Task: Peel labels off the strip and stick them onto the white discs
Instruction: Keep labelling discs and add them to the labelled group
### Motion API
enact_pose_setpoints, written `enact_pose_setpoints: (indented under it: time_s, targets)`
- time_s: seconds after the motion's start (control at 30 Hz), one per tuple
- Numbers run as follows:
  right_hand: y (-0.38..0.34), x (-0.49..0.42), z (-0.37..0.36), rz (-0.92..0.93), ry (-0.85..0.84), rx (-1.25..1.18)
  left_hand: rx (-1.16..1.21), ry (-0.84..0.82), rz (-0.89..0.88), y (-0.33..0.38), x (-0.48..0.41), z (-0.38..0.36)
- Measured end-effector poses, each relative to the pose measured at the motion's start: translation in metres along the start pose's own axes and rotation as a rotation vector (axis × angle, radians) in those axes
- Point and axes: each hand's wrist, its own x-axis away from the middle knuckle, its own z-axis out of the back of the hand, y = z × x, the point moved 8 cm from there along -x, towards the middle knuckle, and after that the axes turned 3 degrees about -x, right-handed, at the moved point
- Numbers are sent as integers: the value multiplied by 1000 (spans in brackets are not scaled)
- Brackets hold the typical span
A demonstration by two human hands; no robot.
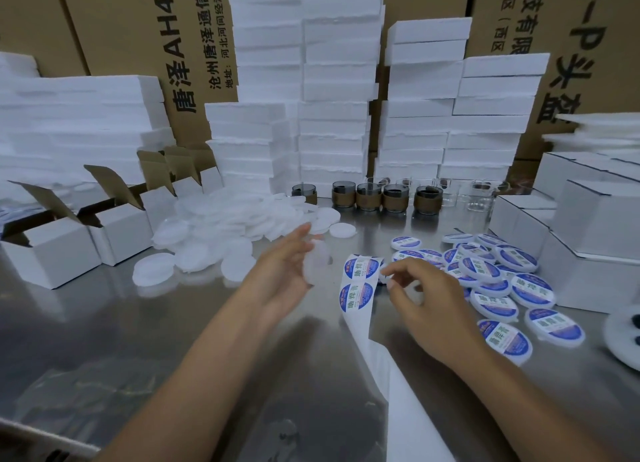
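Note:
My left hand (289,271) holds a plain white disc (316,262) on edge above the steel table. A white backing strip (360,309) runs from the table's near edge up the middle, with two blue round labels (358,281) at its far end. My right hand (422,295) hovers just right of the strip's end, thumb and forefinger close together near the top label's edge; whether they pinch it is unclear. A heap of bare white discs (221,233) lies left of centre. Labelled discs (498,281) are spread out to the right.
Open white cartons (55,250) stand at the left and closed white boxes (588,239) at the right. Glass jars with brown bands (381,194) line the back, in front of foam block stacks (332,97) and cardboard boxes. A white plate (623,337) sits at the right edge.

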Motion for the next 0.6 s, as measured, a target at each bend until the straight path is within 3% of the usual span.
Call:
enact_pose_setpoints:
  time_s: [0.13,0.37,0.6]
  targets:
    - [-9,1,-5,38,-9,-29,153,-94,191,-34,-6,-26]
    - [-10,-5,-14,33,-26,-49,259,-333,305,-52,2,-46]
    - [-14,-7,-9,53,42,-68,142,-402,193,-49,2,-51]
